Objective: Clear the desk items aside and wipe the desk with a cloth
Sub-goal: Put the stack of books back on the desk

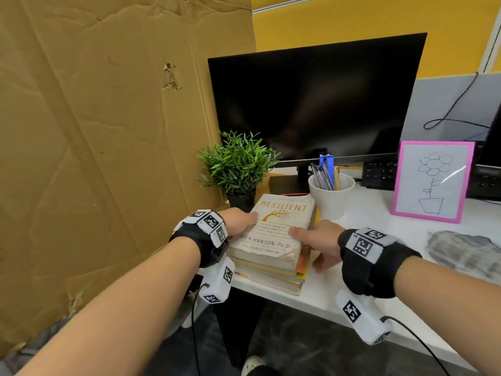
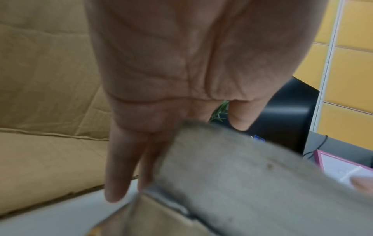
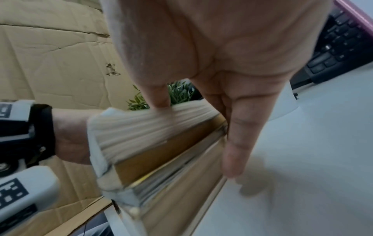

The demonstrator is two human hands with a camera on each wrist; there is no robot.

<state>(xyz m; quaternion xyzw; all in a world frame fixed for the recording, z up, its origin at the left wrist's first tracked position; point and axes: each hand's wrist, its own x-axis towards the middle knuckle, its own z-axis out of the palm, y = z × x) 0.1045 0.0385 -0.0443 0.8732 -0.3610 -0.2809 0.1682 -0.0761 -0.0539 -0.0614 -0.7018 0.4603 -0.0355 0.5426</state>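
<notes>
Both wrists flank the book stack [image 1: 271, 248] at the surface's [image 1: 352, 267] near-left corner, left hand [image 1: 238, 218] and right hand [image 1: 322, 240] straight-fingered against its long sides, grip enclosing nothing, cloth [image 1: 466, 251] lying rightward.

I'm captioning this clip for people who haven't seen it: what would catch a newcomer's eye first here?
First, the left hand and right hand flanking a stack of books at the white desk's near-left corner, thumbs on the top cover, fingers down its sides. Behind looms a dark monitor, with a green potted plant at its left. A pink-framed flower drawing stands to the right.
</notes>
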